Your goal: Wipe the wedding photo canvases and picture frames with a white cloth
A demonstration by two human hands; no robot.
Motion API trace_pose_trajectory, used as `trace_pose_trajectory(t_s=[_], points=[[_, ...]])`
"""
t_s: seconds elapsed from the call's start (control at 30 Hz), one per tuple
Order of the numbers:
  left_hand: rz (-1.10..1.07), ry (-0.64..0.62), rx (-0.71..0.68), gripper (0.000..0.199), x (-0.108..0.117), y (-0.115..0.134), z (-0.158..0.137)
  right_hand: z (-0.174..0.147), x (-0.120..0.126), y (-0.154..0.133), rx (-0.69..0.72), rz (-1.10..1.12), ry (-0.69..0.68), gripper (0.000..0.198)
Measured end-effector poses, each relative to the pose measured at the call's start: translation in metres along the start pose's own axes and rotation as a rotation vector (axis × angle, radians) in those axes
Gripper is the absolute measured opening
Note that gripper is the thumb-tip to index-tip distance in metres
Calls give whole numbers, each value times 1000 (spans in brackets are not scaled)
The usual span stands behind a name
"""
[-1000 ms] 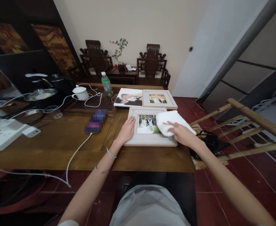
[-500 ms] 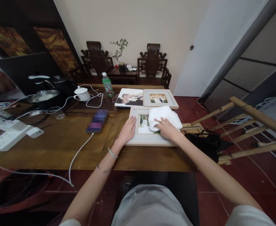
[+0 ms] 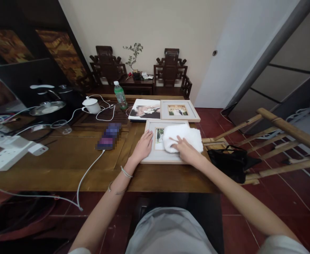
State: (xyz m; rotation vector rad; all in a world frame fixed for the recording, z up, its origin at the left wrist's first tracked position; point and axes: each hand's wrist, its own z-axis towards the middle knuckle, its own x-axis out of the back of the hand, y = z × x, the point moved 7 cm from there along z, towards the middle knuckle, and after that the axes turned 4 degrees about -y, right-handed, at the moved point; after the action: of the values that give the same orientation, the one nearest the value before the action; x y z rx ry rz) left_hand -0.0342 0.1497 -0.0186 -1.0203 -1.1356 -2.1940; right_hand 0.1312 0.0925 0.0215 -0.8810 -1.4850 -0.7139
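A light-framed picture frame (image 3: 157, 157) lies flat at the table's front edge, its photo partly covered by a folded white towel (image 3: 193, 139). My right hand (image 3: 185, 150) presses on the towel from above and grips it, with the fingers pushed into its near left part. At the frame's left side rests my left hand (image 3: 143, 145), its fingers stretched out along the edge; the thumb is hard to make out. Just behind lies a second framed photo (image 3: 180, 110), beside a photo book (image 3: 146, 108) with a white and dark cover.
Left of the frame, a phone (image 3: 109, 137) lies on a white cable. Farther back stand a green-labelled bottle (image 3: 121, 95) and a lidded white cup (image 3: 91, 105). A power strip (image 3: 8, 155) occupies the left end. A bamboo chair (image 3: 281, 130) with a black bag (image 3: 227, 164) stands at right.
My right hand and the towel have shifted left and slightly toward me across the picture frame. More of the photo is covered. My left hand stays at the frame's edge.
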Motion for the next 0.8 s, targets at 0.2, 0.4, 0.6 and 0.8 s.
trace_pose_trajectory(t_s=[0.2,0.4,0.6,0.8], points=[[-15,-12,21,42,1,-3,-1,54,29,60,-109,-93,179,77],[11,-17,32,43,0,-5,-2,52,5,49,-88,-204,55,65],[29,-16,33,44,-1,-2,-1,-18,3,-2,44,-66,-141,64],[30,-15,27,45,0,-1,-2,-51,11,-43,112,43,-168,63]])
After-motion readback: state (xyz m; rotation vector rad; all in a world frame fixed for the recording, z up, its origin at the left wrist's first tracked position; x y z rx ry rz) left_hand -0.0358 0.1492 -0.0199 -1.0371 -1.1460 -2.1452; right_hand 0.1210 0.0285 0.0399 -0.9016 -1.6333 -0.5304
